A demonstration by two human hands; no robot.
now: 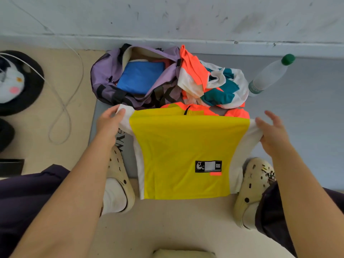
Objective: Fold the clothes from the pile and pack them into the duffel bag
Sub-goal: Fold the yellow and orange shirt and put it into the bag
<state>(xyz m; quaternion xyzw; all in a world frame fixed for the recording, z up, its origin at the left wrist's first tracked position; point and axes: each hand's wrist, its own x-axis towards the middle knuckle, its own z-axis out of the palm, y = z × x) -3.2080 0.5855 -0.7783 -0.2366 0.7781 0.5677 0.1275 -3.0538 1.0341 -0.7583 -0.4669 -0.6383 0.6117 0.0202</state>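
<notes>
Nearest us, the yellow jersey (186, 155) hangs stretched between the feet over the floor. Left hand (109, 123) pinches its white upper corner; right hand (271, 133) grips the other, fingers half spread. It looks light, slippery and limp, best held by the shoulders. One purple duffel bag (104, 71), one blue folded garment (141, 77) inside, one tangled pile (214, 84) beside it.

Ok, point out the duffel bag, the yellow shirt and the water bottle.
duffel bag (104, 71): head view, purple left end wall.
yellow shirt (186, 146): head view, middle of yellow panel.
water bottle (268, 75): head view, clear body.
</notes>
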